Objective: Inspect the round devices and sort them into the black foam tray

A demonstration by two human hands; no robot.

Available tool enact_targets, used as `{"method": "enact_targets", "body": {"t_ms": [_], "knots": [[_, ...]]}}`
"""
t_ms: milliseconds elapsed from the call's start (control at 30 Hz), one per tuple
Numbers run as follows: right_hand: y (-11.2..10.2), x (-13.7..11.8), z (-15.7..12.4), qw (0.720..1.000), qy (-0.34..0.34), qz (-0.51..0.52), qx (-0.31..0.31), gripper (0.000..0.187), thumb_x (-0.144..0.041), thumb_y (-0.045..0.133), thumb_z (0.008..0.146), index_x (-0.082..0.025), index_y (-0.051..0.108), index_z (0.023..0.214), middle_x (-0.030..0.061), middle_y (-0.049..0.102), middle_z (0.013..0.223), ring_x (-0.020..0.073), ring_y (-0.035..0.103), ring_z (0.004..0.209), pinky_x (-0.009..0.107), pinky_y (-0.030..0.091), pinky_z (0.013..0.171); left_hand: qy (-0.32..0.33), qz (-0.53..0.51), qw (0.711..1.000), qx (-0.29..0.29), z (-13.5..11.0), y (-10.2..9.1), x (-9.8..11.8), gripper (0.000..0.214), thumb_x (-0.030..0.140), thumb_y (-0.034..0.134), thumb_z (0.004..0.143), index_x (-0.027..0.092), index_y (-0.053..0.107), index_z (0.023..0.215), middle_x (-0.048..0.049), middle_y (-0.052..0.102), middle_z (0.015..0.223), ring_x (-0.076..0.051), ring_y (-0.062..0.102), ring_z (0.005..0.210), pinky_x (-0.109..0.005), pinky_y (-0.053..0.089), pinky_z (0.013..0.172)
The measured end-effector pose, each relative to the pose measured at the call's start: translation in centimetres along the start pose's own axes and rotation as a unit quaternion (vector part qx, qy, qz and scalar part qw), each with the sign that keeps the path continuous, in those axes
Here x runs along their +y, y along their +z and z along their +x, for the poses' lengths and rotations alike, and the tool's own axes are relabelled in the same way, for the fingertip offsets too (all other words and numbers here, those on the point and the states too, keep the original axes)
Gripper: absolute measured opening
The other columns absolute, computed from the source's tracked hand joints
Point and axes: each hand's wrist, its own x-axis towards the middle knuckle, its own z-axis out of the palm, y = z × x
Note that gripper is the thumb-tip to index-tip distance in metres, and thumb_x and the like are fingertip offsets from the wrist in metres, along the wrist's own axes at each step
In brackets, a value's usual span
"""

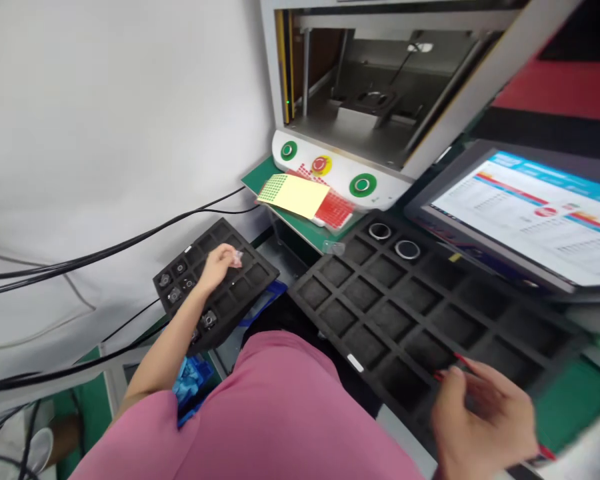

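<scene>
My left hand [220, 263] reaches out over a small black foam tray [253, 283] at the left, its fingers closed on a small pale object I cannot make out. That tray holds several round metal parts [174, 294] in its left cells. My right hand [483, 417] is low at the right, blurred, over the near edge of a large black foam tray [380, 313]. Its fingers curl around a thin red stick [463, 363]. Two metal rings [394, 241] sit in the large tray's far cells.
A test machine [380, 100] with green buttons and a red stop button [321, 164] stands behind. Yellow and red sticker sheets [305, 199] lie on its green shelf. A monitor [530, 213] leans at the right. Black cables [105, 253] run at the left. My pink sleeve [280, 413] fills the foreground.
</scene>
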Motion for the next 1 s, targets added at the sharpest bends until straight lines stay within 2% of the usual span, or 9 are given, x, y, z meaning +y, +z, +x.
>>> {"method": "enact_targets", "body": {"t_ms": [67,167,233,300,467,567,733,900,1000], "knots": [[0.8,-1.5,-0.1,1.000,-0.026,-0.005,0.007,0.024,-0.038,0.066,0.087,-0.017,0.063,0.096,0.0076,0.062,0.083,0.0181,0.058,0.060,0.034,0.048,0.058,0.034,-0.051,0.996,-0.058,0.3,3.8,3.1,0.010,0.017,0.050,0.094,0.015,0.060,0.091,0.0014,0.067,0.068,-0.013,0.067,0.065,-0.029,0.057,0.073],[2.8,-3.8,0.1,0.995,-0.083,0.002,-0.051,0.016,-0.031,0.062,0.090,-0.017,0.062,0.098,0.0078,0.065,0.087,0.0167,0.061,0.063,0.032,0.051,0.061,0.064,-0.090,0.987,-0.119,0.1,8.6,6.6,0.006,0.016,0.052,0.088,0.018,0.056,0.084,0.0043,0.063,0.055,-0.012,0.063,0.054,-0.023,0.052,0.063],[4.6,-5.0,0.4,0.990,-0.109,0.001,-0.089,0.012,-0.028,0.059,0.091,-0.018,0.061,0.098,0.0080,0.067,0.091,0.0164,0.061,0.065,0.033,0.053,0.064,0.074,-0.094,0.983,-0.140,-0.3,10.7,7.9,0.007,0.015,0.053,0.084,0.019,0.055,0.080,0.0056,0.060,0.051,-0.011,0.060,0.049,-0.021,0.048,0.058],[6.8,-5.9,0.7,0.985,-0.124,0.003,-0.119,0.012,-0.028,0.055,0.092,-0.020,0.060,0.099,0.0084,0.067,0.096,0.0163,0.061,0.066,0.034,0.054,0.066,0.079,-0.086,0.982,-0.148,-0.5,11.9,8.5,0.009,0.014,0.056,0.082,0.020,0.054,0.076,0.0066,0.058,0.048,-0.011,0.058,0.047,-0.021,0.045,0.057],[12.2,-6.7,1.2,0.977,-0.136,0.012,-0.166,0.016,-0.029,0.051,0.093,-0.020,0.056,0.105,0.0104,0.063,0.101,0.0205,0.062,0.078,0.039,0.057,0.072,0.086,-0.046,0.986,-0.132,-0.6,12.7,8.8,0.012,0.015,0.062,0.080,0.021,0.055,0.072,0.0073,0.056,0.046,-0.012,0.057,0.048,-0.023,0.041,0.059],[14.4,-6.9,1.1,0.975,-0.131,0.008,-0.178,0.020,-0.031,0.052,0.093,-0.018,0.054,0.108,0.0135,0.061,0.106,0.0241,0.061,0.088,0.042,0.057,0.076,0.088,-0.017,0.991,-0.100,-0.4,12.6,8.8,0.012,0.016,0.065,0.079,0.021,0.057,0.072,0.0052,0.061,0.052,-0.014,0.060,0.054,-0.025,0.041,0.062],[16.5,-6.8,0.9,0.975,-0.125,-0.003,-0.184,0.022,-0.033,0.052,0.093,-0.018,0.053,0.109,0.0143,0.060,0.108,0.0257,0.060,0.094,0.045,0.056,0.083,0.085,0.009,0.994,-0.071,0.3,12.6,8.7,0.006,0.020,0.064,0.083,0.022,0.061,0.078,0.0026,0.066,0.060,-0.015,0.063,0.061,-0.027,0.042,0.065],[18.4,-6.1,0.8,0.977,-0.123,-0.039,-0.169,0.030,-0.037,0.059,0.089,-0.017,0.053,0.111,0.0179,0.056,0.116,0.0317,0.054,0.110,0.053,0.049,0.096,0.082,0.025,0.993,-0.081,0.7,12.9,8.4,0.005,0.020,0.064,0.084,0.023,0.062,0.079,0.0033,0.066,0.059,-0.016,0.064,0.061,-0.027,0.043,0.065],[18.8,-5.8,0.7,0.977,-0.124,-0.060,-0.162,0.031,-0.037,0.059,0.088,-0.017,0.053,0.112,0.0189,0.054,0.119,0.0336,0.052,0.112,0.056,0.046,0.099,0.073,0.033,0.993,-0.089,0.9,12.9,8.1,0.006,0.020,0.063,0.085,0.023,0.062,0.081,0.0034,0.066,0.060,-0.016,0.065,0.062,-0.027,0.043,0.065]]}}
